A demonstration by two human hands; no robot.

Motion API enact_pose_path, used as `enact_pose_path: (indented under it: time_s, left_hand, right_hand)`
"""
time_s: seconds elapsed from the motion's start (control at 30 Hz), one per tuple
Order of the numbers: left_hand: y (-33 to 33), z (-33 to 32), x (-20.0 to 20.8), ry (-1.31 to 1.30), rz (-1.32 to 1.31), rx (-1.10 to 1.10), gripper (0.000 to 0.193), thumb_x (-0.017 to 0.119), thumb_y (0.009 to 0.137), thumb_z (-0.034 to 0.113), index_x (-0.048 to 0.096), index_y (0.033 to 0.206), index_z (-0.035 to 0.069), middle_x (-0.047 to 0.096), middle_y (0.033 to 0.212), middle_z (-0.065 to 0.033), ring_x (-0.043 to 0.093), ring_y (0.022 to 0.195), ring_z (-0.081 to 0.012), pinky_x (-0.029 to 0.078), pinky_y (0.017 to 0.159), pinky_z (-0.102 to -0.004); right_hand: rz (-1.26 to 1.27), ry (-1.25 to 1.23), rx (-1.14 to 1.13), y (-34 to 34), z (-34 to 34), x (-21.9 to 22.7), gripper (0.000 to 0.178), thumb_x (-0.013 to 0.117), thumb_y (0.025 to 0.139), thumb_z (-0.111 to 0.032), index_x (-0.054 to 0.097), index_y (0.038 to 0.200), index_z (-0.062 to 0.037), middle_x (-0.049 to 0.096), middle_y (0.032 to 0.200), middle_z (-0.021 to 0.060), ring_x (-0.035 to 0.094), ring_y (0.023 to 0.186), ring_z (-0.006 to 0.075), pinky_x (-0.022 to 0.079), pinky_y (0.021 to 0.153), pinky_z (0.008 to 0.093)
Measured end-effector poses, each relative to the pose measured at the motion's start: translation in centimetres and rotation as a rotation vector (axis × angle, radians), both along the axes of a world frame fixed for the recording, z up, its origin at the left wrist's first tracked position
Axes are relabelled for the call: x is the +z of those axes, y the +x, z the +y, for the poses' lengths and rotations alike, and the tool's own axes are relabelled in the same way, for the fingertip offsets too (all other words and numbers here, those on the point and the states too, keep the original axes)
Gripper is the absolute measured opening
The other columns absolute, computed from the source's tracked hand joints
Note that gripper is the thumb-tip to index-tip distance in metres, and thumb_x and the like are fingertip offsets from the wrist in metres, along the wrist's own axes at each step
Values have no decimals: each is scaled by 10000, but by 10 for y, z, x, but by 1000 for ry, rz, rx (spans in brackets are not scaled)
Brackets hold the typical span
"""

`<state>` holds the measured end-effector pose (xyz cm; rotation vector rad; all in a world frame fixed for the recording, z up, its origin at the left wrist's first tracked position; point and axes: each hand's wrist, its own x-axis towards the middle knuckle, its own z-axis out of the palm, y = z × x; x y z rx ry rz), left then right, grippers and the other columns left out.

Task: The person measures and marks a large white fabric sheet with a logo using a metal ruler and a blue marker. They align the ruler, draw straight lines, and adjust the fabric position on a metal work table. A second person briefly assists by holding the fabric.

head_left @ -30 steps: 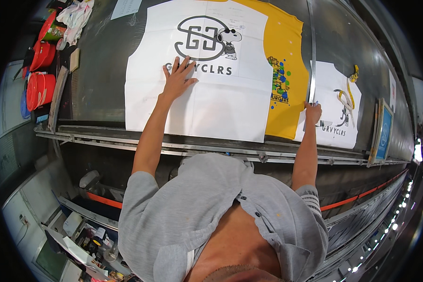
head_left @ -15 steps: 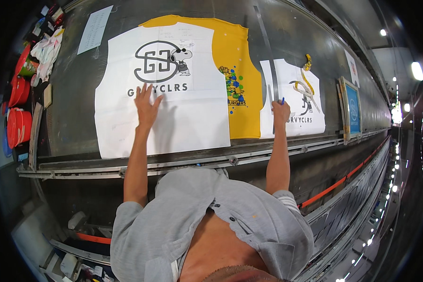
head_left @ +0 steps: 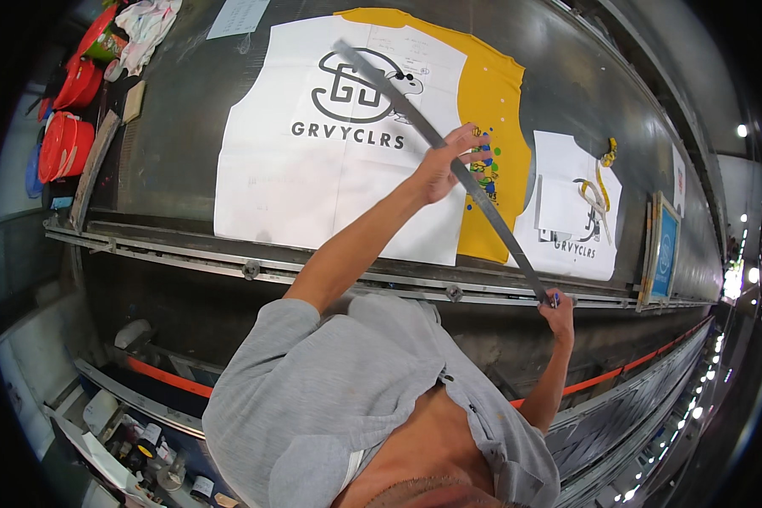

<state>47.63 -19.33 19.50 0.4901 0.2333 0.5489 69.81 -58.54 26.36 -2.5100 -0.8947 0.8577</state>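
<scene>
A long dark metal ruler (head_left: 501, 222) slants across the work, its far end over the white printed sheet (head_left: 267, 186). My right hand (head_left: 557, 313) is closed round the ruler's near end at the table edge, with a blue pen (head_left: 555, 299) also in its fingers. Around the middle of the ruler is my left hand (head_left: 438, 173), its fingers stretched out and apart, the ruler crossing it. Under the white sheet lies a yellow shirt piece (head_left: 504, 93) with a colourful print. To the right is a smaller white printed sheet (head_left: 601, 262).
A yellow tape measure (head_left: 604, 169) and scissors (head_left: 595, 199) rest on the smaller sheet. A blue framed screen (head_left: 665, 245) stands at the right. Red tubs (head_left: 66, 146) and a stained cloth (head_left: 148, 30) are at the left. A metal rail (head_left: 356, 284) runs along the near edge.
My right hand has lifted the ruler from beside the smaller sheet and drawn its near end toward me. My left hand has left the large sheet's print and come to the ruler.
</scene>
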Motion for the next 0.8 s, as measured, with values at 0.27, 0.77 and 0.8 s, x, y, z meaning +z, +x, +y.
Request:
enact_pose_path:
  time_s: [0.27,0.77,0.8]
  left_hand:
    - [17,-21,-31,-561,-148,123,536,329,1041,488,550,1006,1,596,1128,-201,571,1177,-372,471,1045,-557]
    - [-81,152,-107,1638,1582,286,786,590,888,599,449,1449,68,352,1546,-146,273,1432,-410,199,1030,-747]
    - [-85,156,-111,1664,1615,220,805,560,891,629,440,1454,66,344,1554,-131,266,1435,-404,182,1020,-762]
  right_hand:
    - [219,-41,180,-7,150,3,231,719,836,-202,672,892,16,644,708,55,578,679,124,450,654,297]
    - [-310,-145,319,130,403,-74,558,666,834,-603,660,799,-45,617,662,120,604,640,274,444,615,404]
    - [-300,-128,326,133,408,-84,574,666,827,-615,655,802,-42,619,668,119,607,648,279,446,619,408]
